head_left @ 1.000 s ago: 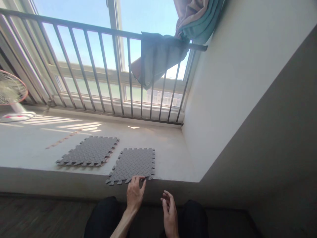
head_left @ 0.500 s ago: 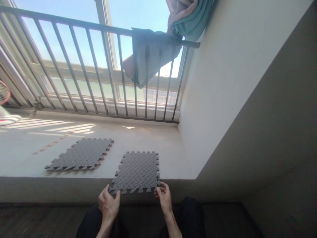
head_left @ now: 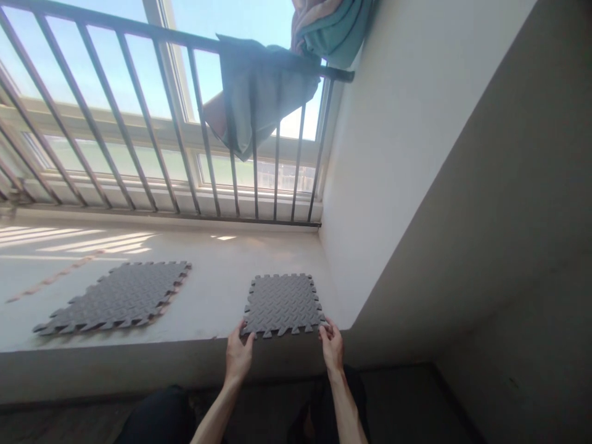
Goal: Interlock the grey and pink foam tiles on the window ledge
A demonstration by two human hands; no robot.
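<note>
The fingertips of both hands are pinched on the near corners of a grey foam tile: the left hand point(head_left: 239, 357) grips the front left corner, the right hand point(head_left: 332, 346) the front right, thumbs on top as far as I can see. The foam tile point(head_left: 283, 303) lies flat on the pale window ledge point(head_left: 217, 277), its toothed near edge right at the lip of the ledge. A second ago only the left hand touched it and the tile sat further from the side wall point(head_left: 398, 154); now both hands hold it and it lies close to that wall, near the corner. To my eye the tile is being slid into the corner and squared up there. A second tile point(head_left: 115, 296) lies well apart to the left, untouched. Behind, a cloth point(head_left: 259, 92) hangs over the railing point(head_left: 152, 111).
</note>
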